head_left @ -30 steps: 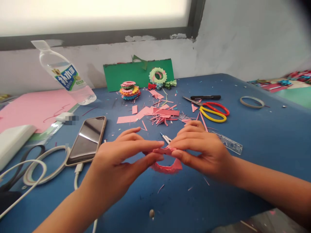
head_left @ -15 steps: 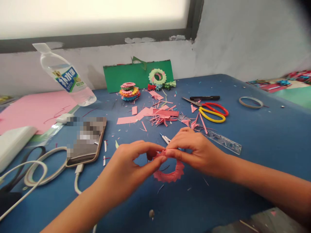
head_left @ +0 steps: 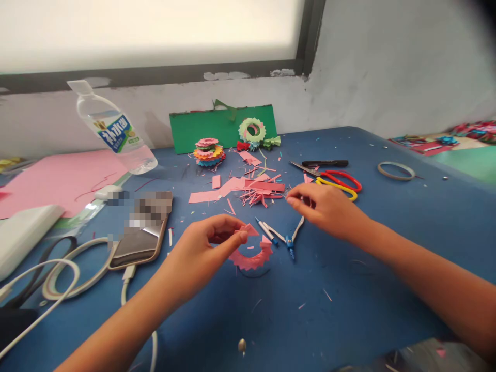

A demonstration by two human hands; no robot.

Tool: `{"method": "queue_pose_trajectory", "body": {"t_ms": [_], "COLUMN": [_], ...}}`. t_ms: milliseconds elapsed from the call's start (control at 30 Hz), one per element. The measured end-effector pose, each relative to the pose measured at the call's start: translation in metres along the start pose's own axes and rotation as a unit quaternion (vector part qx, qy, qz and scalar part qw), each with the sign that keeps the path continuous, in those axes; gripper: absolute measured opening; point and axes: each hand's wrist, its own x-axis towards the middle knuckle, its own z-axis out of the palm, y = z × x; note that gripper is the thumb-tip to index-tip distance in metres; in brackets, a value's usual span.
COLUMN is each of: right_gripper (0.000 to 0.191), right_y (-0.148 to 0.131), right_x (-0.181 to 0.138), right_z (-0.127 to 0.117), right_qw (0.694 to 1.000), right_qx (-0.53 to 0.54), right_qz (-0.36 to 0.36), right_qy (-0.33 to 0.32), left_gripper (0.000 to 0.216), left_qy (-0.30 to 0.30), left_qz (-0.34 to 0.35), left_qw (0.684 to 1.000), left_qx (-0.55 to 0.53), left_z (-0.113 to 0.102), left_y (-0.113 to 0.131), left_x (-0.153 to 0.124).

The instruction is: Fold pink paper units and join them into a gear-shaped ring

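My left hand (head_left: 215,240) pinches one end of a pink folded-paper ring (head_left: 251,262) between thumb and fingers. The ring has a zigzag outer edge and a gap at its upper right, so it forms an open curve. My right hand (head_left: 323,206) is apart from it, low over the table beside the pink paper scraps (head_left: 261,188). Its thumb and fingers are curled together at the tips, and whatever lies between them is hidden. Just left of and below that hand lies a blue-and-white drawing compass (head_left: 290,241).
Scissors (head_left: 343,178) with red and yellow handles and a black pen (head_left: 325,163) lie behind my right hand. Stacked colourful paper rings (head_left: 209,152) stand near a green board (head_left: 217,126). To the left are a phone (head_left: 143,232), a cable and a tilted bottle (head_left: 120,134).
My right hand has let go of the pink ring and moved away to the right, towards the scraps. The ring now shows a gap and has shifted slightly left with my left hand.
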Motion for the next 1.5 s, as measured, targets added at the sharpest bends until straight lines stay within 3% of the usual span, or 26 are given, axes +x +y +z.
{"method": "queue_pose_trajectory", "body": {"t_ms": [100,233,433,567,633,700,800,867,967,1200,1500], "right_gripper": [0.019,0.022,0.015,0.010,0.009,0.009,0.014,0.020,0.020,0.016,0.008], "right_y": [0.021,0.036,0.038,0.030,0.019,0.005,-0.017,-0.029,-0.039,-0.044,-0.058], "right_x": [0.009,0.014,0.012,0.013,0.011,0.006,-0.005,-0.011,-0.016,-0.018,-0.026], "right_z": [0.003,0.014,0.018,0.012,0.010,0.009,0.009,0.008,0.007,0.003,-0.009], "right_qw": [0.997,0.998,0.997,0.999,0.998,0.985,0.920,0.884,0.861,0.852,0.889], "right_qx": [-0.061,-0.068,-0.080,-0.039,0.021,0.159,0.391,0.458,0.485,0.499,0.431], "right_qz": [0.021,0.003,0.014,-0.018,-0.048,-0.053,0.033,0.076,0.104,0.107,0.103], "right_qy": [0.052,0.006,-0.004,0.006,0.018,0.031,-0.004,-0.058,-0.112,-0.118,-0.111], "left_gripper": [0.024,0.025,0.025,0.024,0.024,0.023,0.022,0.019,0.015,0.012,0.012], "left_qy": [-0.013,-0.006,-0.008,-0.017,-0.022,-0.021,-0.013,-0.002,0.012,0.026,0.097], "left_qz": [0.001,0.005,0.017,0.008,0.004,0.006,0.018,0.033,0.061,0.114,0.225], "left_qw": [1.000,0.999,0.999,1.000,1.000,1.000,0.999,0.999,0.998,0.993,0.963], "left_qx": [0.009,0.034,0.035,0.015,-0.004,-0.023,-0.040,-0.035,-0.006,0.032,0.108], "left_z": [-0.001,-0.001,-0.002,-0.003,-0.003,-0.002,0.001,0.003,0.006,0.009,0.018], "left_y": [0.000,0.001,0.000,0.000,-0.001,-0.001,-0.002,-0.002,-0.001,0.002,-0.003], "left_x": [0.000,-0.002,-0.003,-0.003,-0.003,-0.003,-0.004,-0.004,-0.007,-0.012,-0.017]}}
